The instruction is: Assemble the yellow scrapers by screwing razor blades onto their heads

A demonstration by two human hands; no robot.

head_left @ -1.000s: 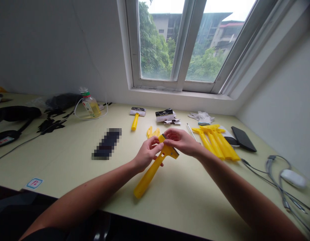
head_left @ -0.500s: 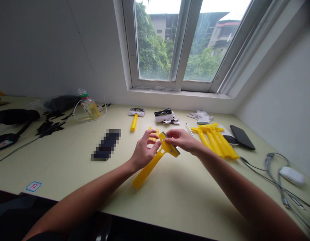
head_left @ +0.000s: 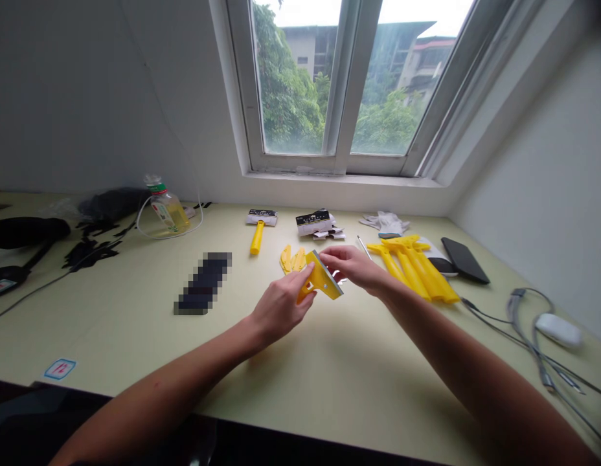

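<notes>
A yellow scraper (head_left: 322, 279) with a metal blade along its head is held above the table. My left hand (head_left: 283, 301) is closed round its neck, thumb on top, and covers most of the handle. My right hand (head_left: 351, 264) has its fingers bent together at the blade side of the head; the fingertips are partly hidden behind the edge. Just beyond my left hand lie several small yellow plastic pieces (head_left: 293, 259). Small shiny metal bits (head_left: 339, 277) show on the table below my right hand.
Several yellow scraper handles (head_left: 417, 268) lie at right, near a screwdriver (head_left: 363, 247), white gloves (head_left: 385, 223) and a black flat device (head_left: 464, 260). Cables (head_left: 528, 336) run along the right. Behind are a packaged scraper (head_left: 258, 236), card packaging (head_left: 315, 224) and a bottle (head_left: 168, 210).
My left hand has closed from open fingers onto the scraper's neck. The scraper's head has turned so its blade edge shows more. My right hand has stayed at the head.
</notes>
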